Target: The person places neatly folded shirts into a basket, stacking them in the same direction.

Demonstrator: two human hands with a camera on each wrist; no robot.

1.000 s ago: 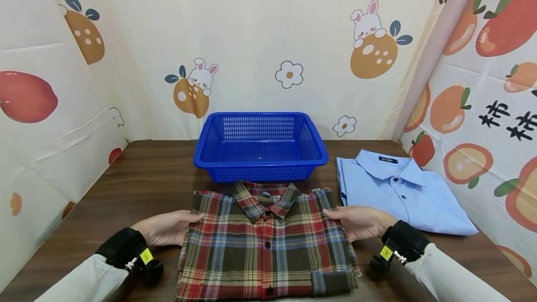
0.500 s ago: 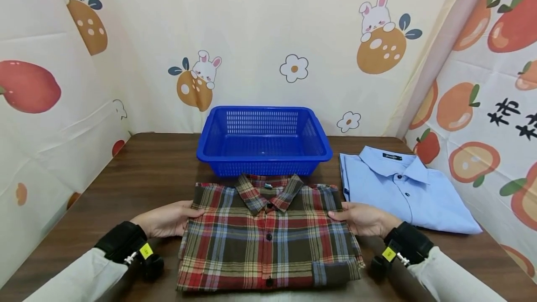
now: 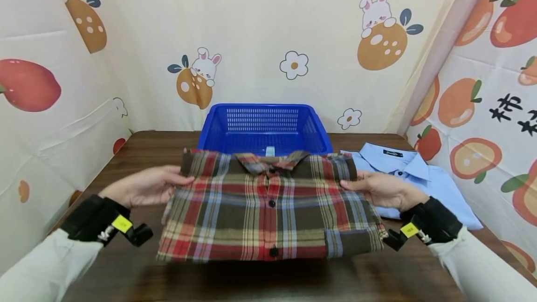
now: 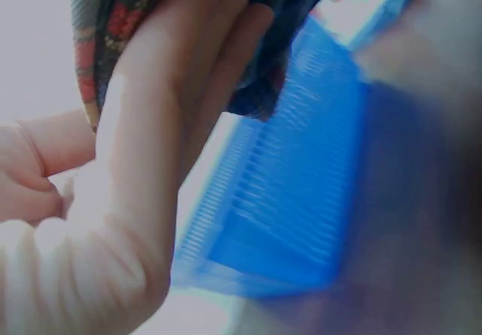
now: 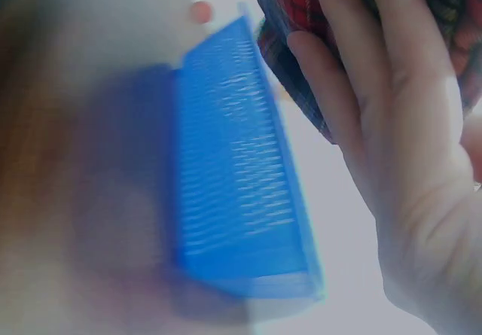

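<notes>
A folded plaid shirt (image 3: 268, 209) in red, dark olive, blue and cream hangs above the table between both hands, its shadow on the wood below. My left hand (image 3: 147, 185) grips its left side, thumb on top and fingers underneath. On the opposite side my right hand (image 3: 383, 190) pinches it the same way. The shirt's collar overlaps the front of a blue plastic basket (image 3: 264, 127) in the head view. Both wrist views show fingers (image 4: 151, 102) under the plaid cloth, with the basket's slotted wall (image 5: 233, 162) beyond.
A folded light blue shirt (image 3: 436, 190) lies at the right of the dark wooden table (image 3: 168, 146), partly behind the right hand. Behind the basket hangs a printed curtain (image 3: 251, 59), with more printed cloth along both sides.
Both hands have lifted the plaid shirt off the table and moved it forward toward the basket. The shirt now hides the basket's front. The light blue shirt has stayed in place.
</notes>
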